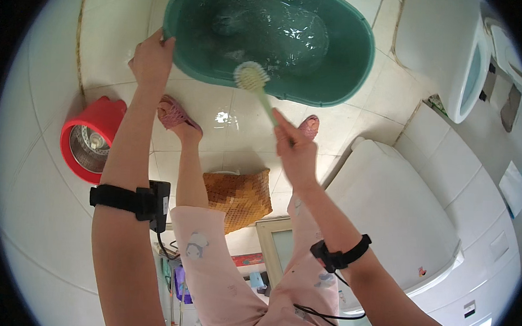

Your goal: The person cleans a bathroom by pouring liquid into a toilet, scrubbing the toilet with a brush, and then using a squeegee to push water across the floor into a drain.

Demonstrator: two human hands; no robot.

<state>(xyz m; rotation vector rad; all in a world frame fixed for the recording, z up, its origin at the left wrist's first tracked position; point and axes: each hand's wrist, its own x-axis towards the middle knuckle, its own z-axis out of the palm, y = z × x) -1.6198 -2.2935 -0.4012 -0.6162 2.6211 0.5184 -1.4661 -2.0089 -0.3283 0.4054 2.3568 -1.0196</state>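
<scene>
A large green plastic tub (352, 75) holds rippling water on the tiled floor in front of me. My left hand (154, 60) grips the rim at the tub's left end, thumb over the edge. In my right hand (297, 151) is the pale green handle of a scrub brush (252, 76). Its round head of whitish bristles points away from me, over the tub's near rim. From this angle I cannot tell whether the bristles touch the rim.
On the left lies a red bucket-like spinner basket (83, 140) with a metal inside. A brown mosaic-patterned mat (237, 197) lies between my legs. The closed white toilet lid (385, 212) is at right, a white basin (445, 44) beyond it. Wet patches shine on the tiles (223, 117).
</scene>
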